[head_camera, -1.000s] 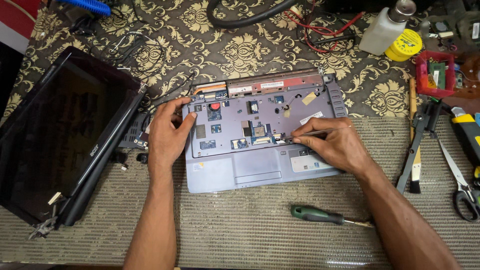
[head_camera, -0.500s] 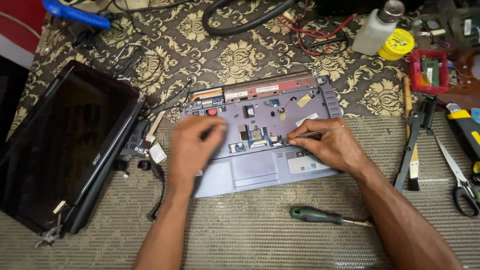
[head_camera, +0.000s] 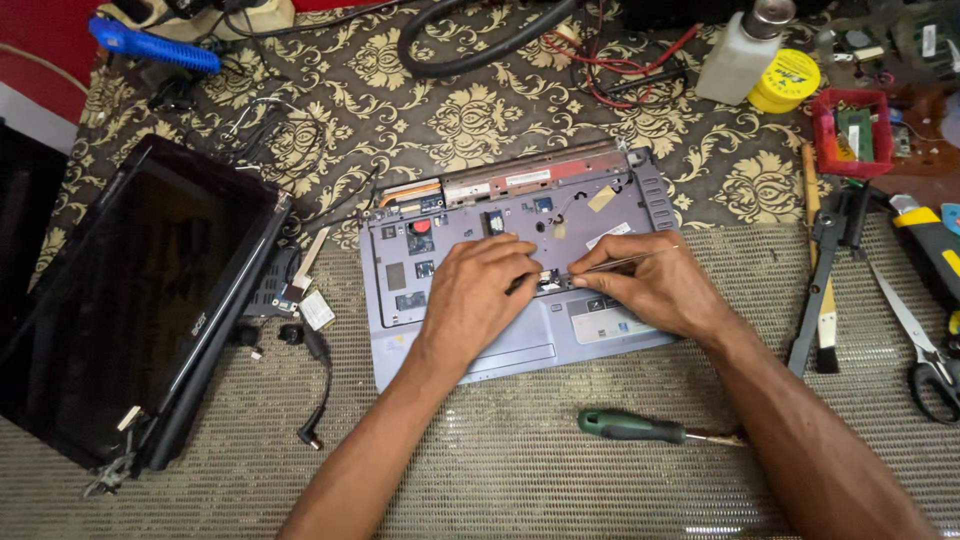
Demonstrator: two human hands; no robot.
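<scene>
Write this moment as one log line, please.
left hand: on laptop base | right hand: holds tweezers | screwdriver: on mat

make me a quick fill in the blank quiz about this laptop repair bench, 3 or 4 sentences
1. Both hands meet over the middle of the grey ____ base.
2. The right hand pinches thin metal ____ in its grip.
3. The screwdriver lying near the right forearm has a ____ handle.
4. The detached black screen lies on the person's ____ side.

Missing words: laptop; tweezers; green; left
</scene>
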